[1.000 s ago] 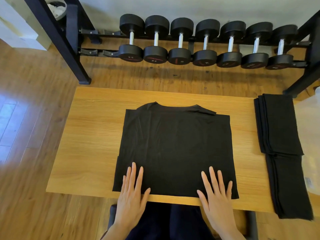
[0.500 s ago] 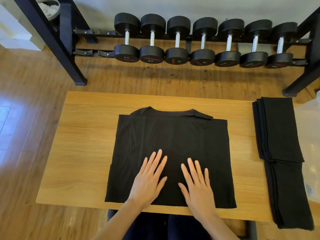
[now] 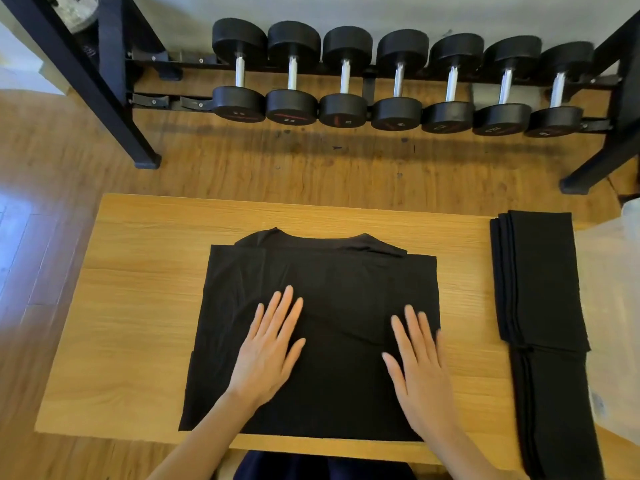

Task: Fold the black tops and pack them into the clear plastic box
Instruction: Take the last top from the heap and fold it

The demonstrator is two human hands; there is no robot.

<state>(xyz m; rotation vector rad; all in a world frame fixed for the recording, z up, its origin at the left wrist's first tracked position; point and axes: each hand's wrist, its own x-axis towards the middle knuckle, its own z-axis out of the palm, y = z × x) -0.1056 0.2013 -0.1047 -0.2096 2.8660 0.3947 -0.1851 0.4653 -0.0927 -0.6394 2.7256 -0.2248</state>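
Dumbbells [image 3: 398,77] racked beyond the wooden table [image 3: 138,306].

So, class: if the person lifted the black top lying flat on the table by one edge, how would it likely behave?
The black top would probably droop limply: creases show in the fabric between the left hand and right hand. It looks thin, so likely light. On the smooth wooden table it may slide or bunch when pushed.

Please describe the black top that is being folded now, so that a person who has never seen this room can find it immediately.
Find the wooden table in front of the dumbbell rack. The black top lies spread flat in its middle, neckline toward the rack, with the left hand and right hand flat on it. Unlike the narrow folded tops stacked at the table's right edge, it is wide and roughly square.
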